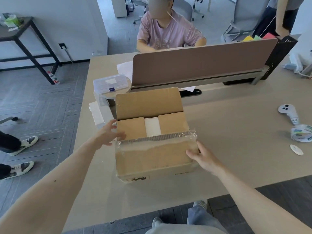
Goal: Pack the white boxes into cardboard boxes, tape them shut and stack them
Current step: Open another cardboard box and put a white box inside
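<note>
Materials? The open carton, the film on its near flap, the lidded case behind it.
Carton: corrugated cardboard, matte brown; fluting shows at the flap edge. Film: probably clear tape, glossy, wrinkled. Case: likely hard plastic, see-through.

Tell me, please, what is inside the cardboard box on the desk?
Inside the cardboard box, a strip of a white box shows between the two folded-in short flaps. Those flaps cover everything else, so how many white boxes it holds cannot be seen.
</note>
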{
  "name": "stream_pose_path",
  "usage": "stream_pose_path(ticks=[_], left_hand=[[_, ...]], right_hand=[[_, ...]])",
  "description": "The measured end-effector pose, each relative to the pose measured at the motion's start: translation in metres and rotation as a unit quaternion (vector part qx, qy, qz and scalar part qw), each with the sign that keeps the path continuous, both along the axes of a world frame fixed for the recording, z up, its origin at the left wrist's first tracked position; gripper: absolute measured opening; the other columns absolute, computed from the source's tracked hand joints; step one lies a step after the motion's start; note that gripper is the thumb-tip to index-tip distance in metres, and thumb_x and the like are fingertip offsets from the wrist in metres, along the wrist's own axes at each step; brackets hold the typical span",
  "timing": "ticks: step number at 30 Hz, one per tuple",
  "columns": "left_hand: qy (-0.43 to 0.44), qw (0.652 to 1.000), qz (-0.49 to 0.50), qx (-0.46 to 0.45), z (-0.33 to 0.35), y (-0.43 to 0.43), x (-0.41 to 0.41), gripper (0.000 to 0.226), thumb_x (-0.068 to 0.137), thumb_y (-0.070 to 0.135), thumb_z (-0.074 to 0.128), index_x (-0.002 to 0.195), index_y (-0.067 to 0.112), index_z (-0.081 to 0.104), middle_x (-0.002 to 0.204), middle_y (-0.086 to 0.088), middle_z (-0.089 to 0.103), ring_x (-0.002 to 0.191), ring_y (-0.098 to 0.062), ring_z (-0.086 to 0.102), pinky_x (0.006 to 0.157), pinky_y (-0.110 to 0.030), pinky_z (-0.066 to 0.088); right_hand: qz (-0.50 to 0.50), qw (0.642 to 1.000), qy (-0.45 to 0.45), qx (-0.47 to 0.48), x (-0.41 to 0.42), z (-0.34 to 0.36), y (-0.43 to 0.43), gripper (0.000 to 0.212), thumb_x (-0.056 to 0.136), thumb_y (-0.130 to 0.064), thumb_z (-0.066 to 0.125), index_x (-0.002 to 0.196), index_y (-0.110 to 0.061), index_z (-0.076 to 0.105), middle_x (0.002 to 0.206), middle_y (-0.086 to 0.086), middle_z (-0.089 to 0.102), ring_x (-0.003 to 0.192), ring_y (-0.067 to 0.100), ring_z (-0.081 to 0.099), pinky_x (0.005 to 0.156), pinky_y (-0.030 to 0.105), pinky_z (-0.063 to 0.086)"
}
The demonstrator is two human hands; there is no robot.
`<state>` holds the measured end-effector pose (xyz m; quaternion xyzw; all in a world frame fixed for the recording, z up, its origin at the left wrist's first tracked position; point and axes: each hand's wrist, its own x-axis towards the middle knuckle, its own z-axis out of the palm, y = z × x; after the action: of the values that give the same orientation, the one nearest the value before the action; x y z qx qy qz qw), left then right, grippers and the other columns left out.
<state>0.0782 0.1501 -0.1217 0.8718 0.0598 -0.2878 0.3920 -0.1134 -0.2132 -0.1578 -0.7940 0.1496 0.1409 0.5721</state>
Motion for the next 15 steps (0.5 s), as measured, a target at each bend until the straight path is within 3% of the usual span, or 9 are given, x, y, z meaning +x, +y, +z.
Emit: stream_pose_path(ticks=[2, 4, 6, 8, 11, 13, 15], left_hand=[[0.019, 0.999, 0.032, -0.040, -0.003, 0.000, 0.007, 0.073, 0.093, 0.043, 0.067, 0.154, 0.035, 0.028, 0.146, 0.004, 0.048, 0.110, -0.024, 0.058, 0.073, -0.039, 0.056], [0.037, 0.995, 0.058, -0.071, -0.003, -0.005, 0.011, 0.072, 0.094, 0.051, 0.062, 0.155, 0.037, 0.026, 0.149, 0.005, 0.045, 0.109, -0.027, 0.060, 0.075, -0.041, 0.056], [0.060, 0.990, 0.077, -0.098, -0.003, -0.012, 0.014, 0.075, 0.093, 0.059, 0.057, 0.156, 0.038, 0.022, 0.151, 0.004, 0.038, 0.115, -0.034, 0.056, 0.081, -0.046, 0.054], [0.074, 0.986, 0.093, -0.116, -0.003, -0.017, 0.016, 0.080, 0.088, 0.070, 0.053, 0.155, 0.040, 0.021, 0.151, 0.004, 0.033, 0.116, -0.037, 0.054, 0.090, -0.051, 0.052], [0.092, 0.980, 0.099, -0.146, -0.001, -0.022, 0.019, 0.088, 0.073, 0.085, 0.048, 0.149, 0.044, 0.031, 0.145, 0.010, 0.033, 0.101, -0.037, 0.057, 0.092, -0.053, 0.051], [0.119, 0.969, 0.107, -0.187, 0.000, -0.027, 0.022, 0.089, 0.065, 0.097, 0.041, 0.137, 0.045, 0.048, 0.143, 0.006, 0.044, 0.092, -0.035, 0.058, 0.082, -0.048, 0.054], [0.138, 0.953, 0.134, -0.235, 0.000, -0.037, 0.022, 0.089, 0.069, 0.098, 0.029, 0.128, 0.038, 0.056, 0.131, 0.003, 0.052, 0.072, -0.028, 0.056, 0.061, -0.036, 0.054]], right_hand=[[-0.011, 1.000, 0.004, -0.010, 0.005, -0.003, 0.002, 0.082, 0.086, -0.055, 0.066, 0.152, -0.033, 0.023, 0.150, -0.021, 0.031, 0.138, 0.004, 0.033, 0.117, 0.037, 0.028], [-0.015, 1.000, -0.007, 0.000, 0.010, -0.001, 0.007, 0.085, 0.092, -0.043, 0.064, 0.156, -0.030, 0.010, 0.143, -0.021, 0.027, 0.136, 0.004, 0.029, 0.117, 0.035, 0.025], [-0.025, 1.000, 0.010, 0.006, 0.013, -0.001, 0.007, 0.081, 0.095, -0.036, 0.062, 0.156, -0.029, 0.009, 0.145, -0.017, 0.032, 0.134, 0.007, 0.036, 0.113, 0.031, 0.029], [-0.016, 1.000, 0.008, -0.004, 0.013, -0.002, 0.007, 0.079, 0.096, -0.037, 0.060, 0.156, -0.025, 0.010, 0.155, -0.014, 0.027, 0.141, 0.006, 0.029, 0.117, 0.031, 0.023], [-0.012, 1.000, 0.008, -0.019, 0.012, -0.004, 0.004, 0.073, 0.098, -0.035, 0.056, 0.156, -0.024, 0.012, 0.154, -0.021, 0.019, 0.139, -0.004, 0.019, 0.115, 0.022, 0.015], [-0.029, 0.999, 0.009, -0.013, 0.012, 0.000, 0.002, 0.072, 0.098, -0.040, 0.055, 0.156, -0.027, 0.014, 0.147, -0.026, 0.020, 0.137, -0.004, 0.021, 0.116, 0.024, 0.015], [-0.056, 0.998, 0.013, -0.011, 0.010, 0.000, -0.006, 0.077, 0.093, -0.053, 0.055, 0.155, -0.035, 0.014, 0.156, -0.025, 0.018, 0.144, 0.001, 0.021, 0.122, 0.037, 0.017]])
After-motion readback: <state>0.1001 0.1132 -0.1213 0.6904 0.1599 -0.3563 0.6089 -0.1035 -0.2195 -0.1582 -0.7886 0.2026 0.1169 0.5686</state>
